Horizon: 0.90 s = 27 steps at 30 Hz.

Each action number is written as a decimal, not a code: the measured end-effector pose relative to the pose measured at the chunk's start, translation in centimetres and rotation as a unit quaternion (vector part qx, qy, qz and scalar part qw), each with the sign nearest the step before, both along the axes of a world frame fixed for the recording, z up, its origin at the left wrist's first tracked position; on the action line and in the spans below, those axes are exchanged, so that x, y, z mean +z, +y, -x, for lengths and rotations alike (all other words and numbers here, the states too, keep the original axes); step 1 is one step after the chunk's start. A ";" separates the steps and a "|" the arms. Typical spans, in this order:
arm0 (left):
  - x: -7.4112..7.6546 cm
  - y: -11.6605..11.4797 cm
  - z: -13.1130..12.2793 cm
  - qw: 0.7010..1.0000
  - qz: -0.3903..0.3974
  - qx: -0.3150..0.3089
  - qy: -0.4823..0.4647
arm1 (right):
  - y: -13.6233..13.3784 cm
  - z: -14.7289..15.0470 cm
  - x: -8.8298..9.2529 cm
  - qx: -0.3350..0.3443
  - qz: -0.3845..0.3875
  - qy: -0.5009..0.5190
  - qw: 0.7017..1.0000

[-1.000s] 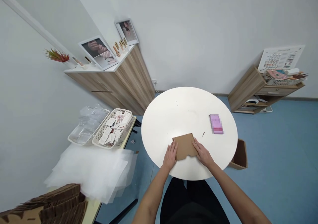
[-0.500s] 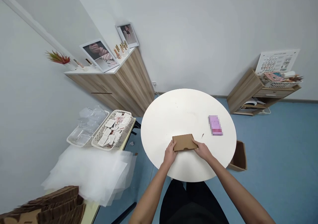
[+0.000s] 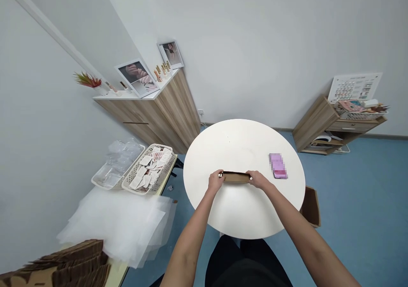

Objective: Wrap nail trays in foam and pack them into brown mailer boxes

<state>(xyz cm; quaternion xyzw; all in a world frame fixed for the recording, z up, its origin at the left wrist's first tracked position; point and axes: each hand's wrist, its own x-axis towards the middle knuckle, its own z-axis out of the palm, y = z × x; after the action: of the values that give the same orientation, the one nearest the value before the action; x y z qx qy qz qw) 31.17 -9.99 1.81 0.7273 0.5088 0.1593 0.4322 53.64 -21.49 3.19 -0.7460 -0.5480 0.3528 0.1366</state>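
Observation:
A flat brown cardboard piece [image 3: 236,177] is held on edge above the round white table [image 3: 236,210], so only its thin side shows. My left hand [image 3: 215,181] grips its left end with curled fingers. My right hand [image 3: 257,179] grips its right end the same way. A pink packet [image 3: 277,166] lies on the table to the right of my right hand, apart from it.
Left of the table stand a clear plastic tray [image 3: 112,168] and a white basket of small cards [image 3: 149,170], with translucent sheets [image 3: 117,221] and stacked brown cardboard [image 3: 63,265] nearer me. A brown box [image 3: 310,206] sits on the floor at the right. Wooden cabinets line the walls.
Both hands lifted the cardboard piece off the table and tipped it from lying flat to standing on edge, moving it farther from me. The pink packet stayed put.

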 end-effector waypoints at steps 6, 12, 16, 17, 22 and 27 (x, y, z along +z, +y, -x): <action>0.4 0.0 -0.1 0.999 -0.038 0.003 -0.013 | 1.8 -1.3 0.5 0.021 0.027 -0.003 0.999; 1.8 1.9 -0.5 0.995 -0.048 -0.035 0.081 | 3.1 -1.6 0.5 0.051 0.060 -0.030 0.996; 2.8 3.4 -0.9 0.986 -0.037 -0.095 0.135 | 3.3 -1.6 0.9 0.066 0.080 -0.051 0.993; 3.0 3.7 -0.9 0.983 -0.037 -0.109 0.145 | 3.3 -1.5 1.0 0.069 0.081 -0.055 0.993; 3.6 3.2 -0.6 0.968 -0.068 -0.167 0.176 | 3.2 -1.3 1.5 0.074 0.085 -0.069 0.991; 3.6 0.4 -0.6 0.945 -0.120 -0.241 0.187 | 3.0 -1.0 1.8 0.063 0.089 -0.066 0.992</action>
<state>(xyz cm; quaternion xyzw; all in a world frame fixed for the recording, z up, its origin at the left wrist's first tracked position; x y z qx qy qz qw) 31.81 -9.61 5.41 0.8916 0.3667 -0.0283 0.2643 54.65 -18.46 5.03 -0.7406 -0.5684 0.3582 0.0103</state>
